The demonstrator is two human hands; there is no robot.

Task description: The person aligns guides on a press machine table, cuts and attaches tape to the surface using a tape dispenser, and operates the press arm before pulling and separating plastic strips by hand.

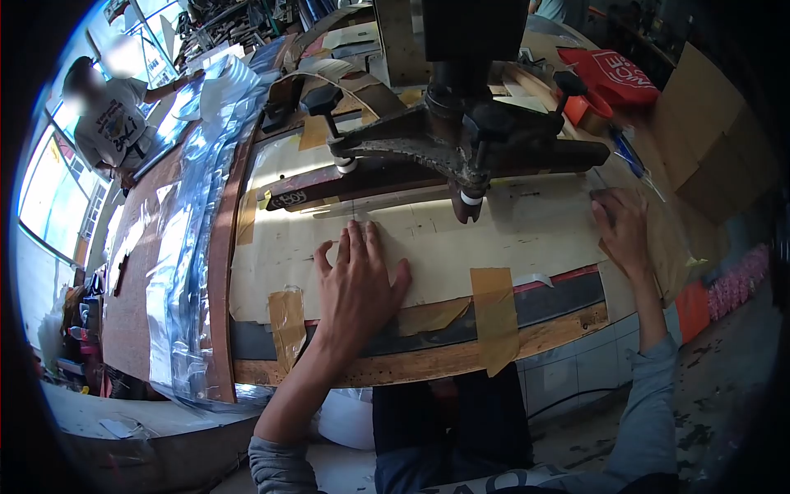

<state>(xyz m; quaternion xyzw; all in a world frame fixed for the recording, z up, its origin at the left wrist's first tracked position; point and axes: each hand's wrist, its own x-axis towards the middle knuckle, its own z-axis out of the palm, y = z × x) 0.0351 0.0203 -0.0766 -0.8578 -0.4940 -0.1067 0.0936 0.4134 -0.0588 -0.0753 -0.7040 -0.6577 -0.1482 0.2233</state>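
My left hand (355,276) lies palm down with its fingers spread on a cream sheet (527,222) covering the work board. Its fingertips reach close to a dark metal bar (309,194) that runs across the sheet. Over at the sheet's right end, my right hand (625,230) has its fingers bent and drawn together near the edge; what lies between them is too small to make out. Above the bar stands a black cast-metal press head (457,148) with knobbed screws. Brown tape strips (495,317) hold the sheet along the board's near wooden edge (559,329).
Clear plastic sheeting (197,247) drapes over a brown table at left, where another person (115,123) stands. A red bag (609,76), an orange tape roll (587,111), a blue pen-like tool (627,152) and cardboard (708,123) lie at right.
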